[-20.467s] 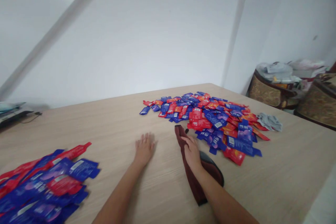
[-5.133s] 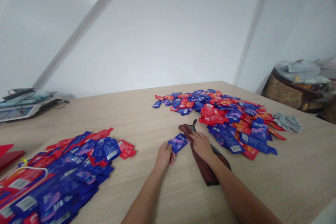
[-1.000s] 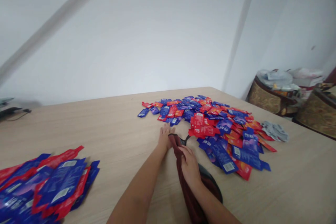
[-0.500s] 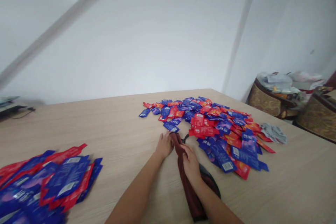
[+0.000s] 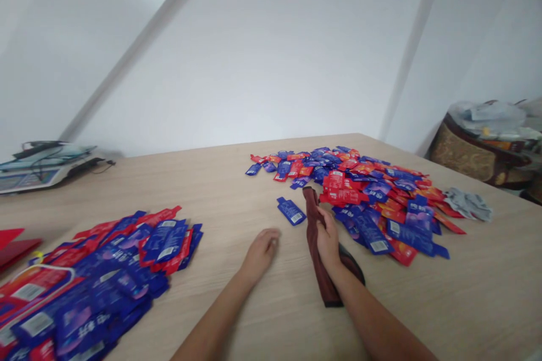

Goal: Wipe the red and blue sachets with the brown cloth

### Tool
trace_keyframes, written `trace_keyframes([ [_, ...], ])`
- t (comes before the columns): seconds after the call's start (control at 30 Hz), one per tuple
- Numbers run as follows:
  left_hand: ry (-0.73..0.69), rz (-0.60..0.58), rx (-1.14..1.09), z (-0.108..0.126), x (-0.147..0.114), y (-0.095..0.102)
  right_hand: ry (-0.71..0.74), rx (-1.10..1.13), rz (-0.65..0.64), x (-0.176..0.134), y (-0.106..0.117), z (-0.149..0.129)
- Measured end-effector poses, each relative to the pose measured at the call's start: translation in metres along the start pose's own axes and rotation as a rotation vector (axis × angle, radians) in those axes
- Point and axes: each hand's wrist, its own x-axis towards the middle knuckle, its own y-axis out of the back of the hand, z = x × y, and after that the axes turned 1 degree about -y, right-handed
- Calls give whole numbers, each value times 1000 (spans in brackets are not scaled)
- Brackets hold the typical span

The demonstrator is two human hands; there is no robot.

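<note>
My right hand grips a folded maroon cloth piece with black edging, which lies lengthwise on the table. A dark curved part of it shows beyond my right wrist; its kind I cannot make out. My left hand is left of the cloth, low over the table, its fingers loosely bent and apart with nothing in them. A single blue sachet lies just beyond my left hand, near the cloth's far end. Behind and right of the cloth spreads a loose heap of red and blue sachets.
Another pile of red and blue sachets covers the near left, with a white loop handle over it. Red folded sheets and a white flat device lie farther left. A grey glove-like cloth borders the right heap; patterned chairs stand beyond.
My left hand has let go of the cloth's far end and drawn back toward me. The blue sachet now lies apart from the heap. The view has swung left.
</note>
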Motion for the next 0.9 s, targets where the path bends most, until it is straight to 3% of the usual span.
trace_keyframes([
  [0.13,-6,56,160,32,45,-38,-10,-23,17,0,1,4],
  [0.23,-8,-37,306,46,63,-62,-3,-41,0,1,2,9],
  [0.3,-5,-98,360,46,61,-66,-8,-42,-20,2,2,11],
  [0.4,-75,-160,326,34,42,-49,-3,-23,-51,4,2,11],
  [0.53,-135,-255,92,19,5,-7,129,-3,-147,-4,-2,-4],
  [0.63,-117,-235,-99,13,-17,13,303,-86,-489,-24,-10,-23],
  [0.73,-40,-220,-204,8,-25,15,386,-273,-806,-38,-18,-35],
  [0.8,-31,-204,-246,4,-26,12,343,-426,-842,-35,-19,-35],
  [0.9,-58,-142,-290,2,-26,8,191,-653,-722,-13,-13,-21],
])
